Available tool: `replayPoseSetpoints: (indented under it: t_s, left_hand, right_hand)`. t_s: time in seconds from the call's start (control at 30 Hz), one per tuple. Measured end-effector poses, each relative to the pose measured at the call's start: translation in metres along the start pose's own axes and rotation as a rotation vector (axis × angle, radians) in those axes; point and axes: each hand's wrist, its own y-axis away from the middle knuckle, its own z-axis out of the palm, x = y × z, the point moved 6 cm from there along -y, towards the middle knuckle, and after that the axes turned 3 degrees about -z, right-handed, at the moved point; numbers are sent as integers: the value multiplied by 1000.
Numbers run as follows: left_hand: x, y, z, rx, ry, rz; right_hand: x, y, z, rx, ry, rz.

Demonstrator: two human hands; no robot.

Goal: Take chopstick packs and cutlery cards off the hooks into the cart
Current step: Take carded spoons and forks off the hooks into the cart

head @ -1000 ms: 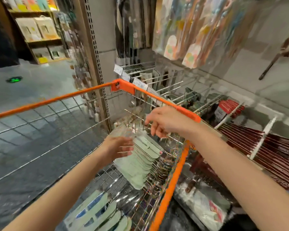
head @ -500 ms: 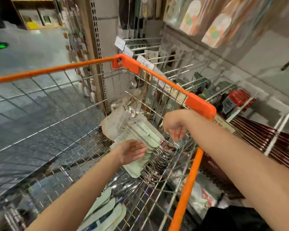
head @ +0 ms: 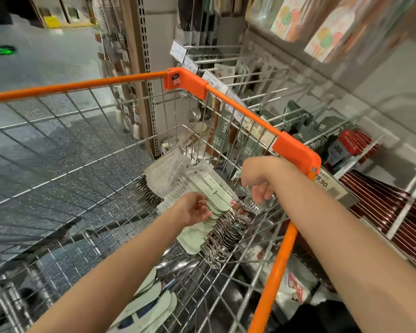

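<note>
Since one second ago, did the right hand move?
Yes. The right hand dropped from the orange cart rim down inside the cart, toward the cutlery cards.

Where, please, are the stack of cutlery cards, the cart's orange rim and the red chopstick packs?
stack of cutlery cards (head: 211, 188): head view, top card's face.
orange rim (head: 296, 150): head view, corner piece.
red chopstick packs (head: 353, 140): head view, front pack.

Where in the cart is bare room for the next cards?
The cart's wire floor left of the fanned cutlery cards is bare. Crowded: the right corner, where both hands work, left hand and right hand, and the near end with pale green cards.
</note>
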Motion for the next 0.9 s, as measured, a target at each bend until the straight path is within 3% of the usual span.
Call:
replayPoseSetpoints:
  t_s: [0.2, 0.57, 0.77, 0.9]
  left_hand:
    - [5, -2, 4, 32, -107, 61]
    - [13, 10, 47, 2, -500, 349]
    - [16, 4, 48, 144, -458, 389]
    - [11, -1, 41, 119, -319, 342]
  right_hand:
    - [0, -7, 0, -17, -29, 1]
    - [-3, 1, 0, -60, 5, 19]
    - [-4, 1, 0, -61, 31, 18]
    - [-5, 1, -1, -49, 42, 4]
